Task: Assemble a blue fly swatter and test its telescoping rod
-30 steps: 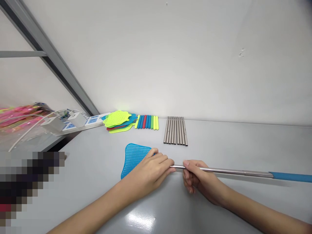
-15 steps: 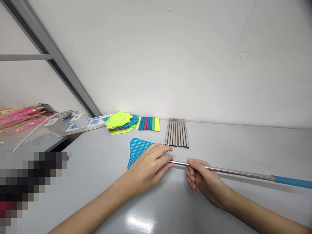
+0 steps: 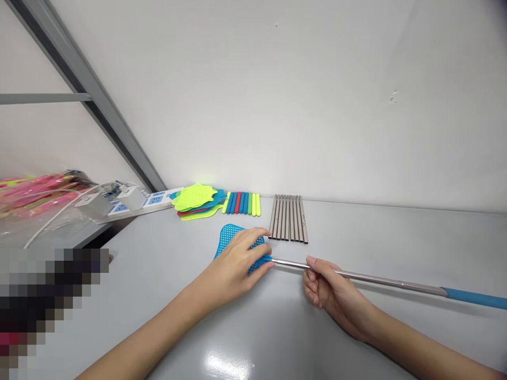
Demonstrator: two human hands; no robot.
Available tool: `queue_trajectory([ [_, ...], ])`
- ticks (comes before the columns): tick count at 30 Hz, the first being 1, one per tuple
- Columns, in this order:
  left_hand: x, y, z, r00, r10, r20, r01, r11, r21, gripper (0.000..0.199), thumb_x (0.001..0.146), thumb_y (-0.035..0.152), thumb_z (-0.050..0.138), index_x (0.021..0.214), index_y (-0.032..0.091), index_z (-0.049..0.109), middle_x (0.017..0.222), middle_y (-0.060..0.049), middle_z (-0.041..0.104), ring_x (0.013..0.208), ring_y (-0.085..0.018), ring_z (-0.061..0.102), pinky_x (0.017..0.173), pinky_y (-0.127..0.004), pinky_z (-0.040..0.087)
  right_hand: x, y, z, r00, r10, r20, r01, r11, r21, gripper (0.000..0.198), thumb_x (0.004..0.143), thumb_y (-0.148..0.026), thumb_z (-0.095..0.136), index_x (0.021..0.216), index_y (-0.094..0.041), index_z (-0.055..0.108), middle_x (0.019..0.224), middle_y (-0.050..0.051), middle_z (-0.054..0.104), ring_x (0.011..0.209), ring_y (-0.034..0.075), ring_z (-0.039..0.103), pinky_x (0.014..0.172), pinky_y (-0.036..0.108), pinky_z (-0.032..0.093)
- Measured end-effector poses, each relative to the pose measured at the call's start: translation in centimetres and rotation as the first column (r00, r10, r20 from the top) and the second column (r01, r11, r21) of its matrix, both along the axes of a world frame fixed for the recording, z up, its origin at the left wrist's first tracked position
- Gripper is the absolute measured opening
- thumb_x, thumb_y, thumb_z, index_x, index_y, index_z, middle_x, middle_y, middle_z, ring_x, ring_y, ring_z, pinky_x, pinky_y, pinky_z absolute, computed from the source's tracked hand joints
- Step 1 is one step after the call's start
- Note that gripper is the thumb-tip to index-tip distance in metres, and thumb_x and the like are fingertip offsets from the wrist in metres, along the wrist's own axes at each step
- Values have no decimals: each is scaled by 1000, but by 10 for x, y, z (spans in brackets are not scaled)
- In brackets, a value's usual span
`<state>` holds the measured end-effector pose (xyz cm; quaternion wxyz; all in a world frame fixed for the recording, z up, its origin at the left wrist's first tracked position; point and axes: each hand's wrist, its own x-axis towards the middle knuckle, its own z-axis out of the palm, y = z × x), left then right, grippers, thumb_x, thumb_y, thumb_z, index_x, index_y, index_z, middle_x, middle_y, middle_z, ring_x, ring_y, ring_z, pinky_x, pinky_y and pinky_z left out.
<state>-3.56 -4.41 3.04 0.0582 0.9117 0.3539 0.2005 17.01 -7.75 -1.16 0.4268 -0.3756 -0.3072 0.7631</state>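
My left hand (image 3: 241,264) is closed over a blue perforated fly swatter head (image 3: 228,236), its fingers around the neck; part of the mesh is hidden under the palm. At that neck the thin tip of a metal telescopic rod (image 3: 380,281) meets the swatter head. Pinched between thumb and curled fingers, the rod lies in my right hand (image 3: 327,285). A blue grip (image 3: 475,298) covers the rod's far right end and runs out of view.
Behind my hands lie a row of metal tubes (image 3: 288,219), a row of coloured grips (image 3: 241,203) and a stack of swatter heads (image 3: 194,198). A power strip (image 3: 156,200) with plugged-in chargers and bagged pink items (image 3: 39,198) are at left. A wall (image 3: 297,105) closes off the back.
My left hand has shifted its grip slightly, and the swatter head has moved a little right and turned. The joint with the rod tip now shows. My right hand has barely moved.
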Motion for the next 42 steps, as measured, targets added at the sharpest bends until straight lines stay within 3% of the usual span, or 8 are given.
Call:
queue_trajectory([
  [9, 2, 0, 1, 1000, -18, -6, 18, 1000, 2, 14, 83, 20, 43, 92, 21, 54, 116, -6, 43, 111, -20, 37, 92, -40, 34, -1, 0, 4, 1000, -22, -8, 21, 1000, -9, 35, 77, -44, 51, 56, -17, 43, 51, -4, 41, 45, 9, 39, 48, 24, 27],
  [16, 5, -3, -1, 998, -46, -39, 45, 999, -16, 20, 85, 17, 39, 97, 22, 53, 113, -5, 46, 112, -19, 36, 91, -38, 31, 2, 2, 1, 998, 43, -47, -44, 999, -26, 37, 79, -45, 46, 56, -17, 40, 50, -5, 39, 44, 8, 39, 50, 23, 26],
  [27, 6, -3, -1, 998, -54, -24, 53, 998, -38, 14, 84, 19, 40, 89, 21, 53, 110, -4, 49, 109, -18, 39, 90, -37, 30, 1, 2, 4, 991, 117, -66, -119, 993, -28, 40, 80, -45, 45, 52, -17, 33, 47, -6, 36, 43, 8, 39, 48, 23, 26],
  [42, 7, -3, -3, 997, -74, -24, 71, 994, -86, 10, 85, 19, 39, 88, 19, 49, 109, -3, 49, 102, -14, 43, 92, -36, 24, 0, 1, 2, 986, 158, -46, -157, 987, 14, 42, 83, -45, 38, 53, -17, 38, 50, -4, 34, 43, 9, 39, 48, 24, 26],
])
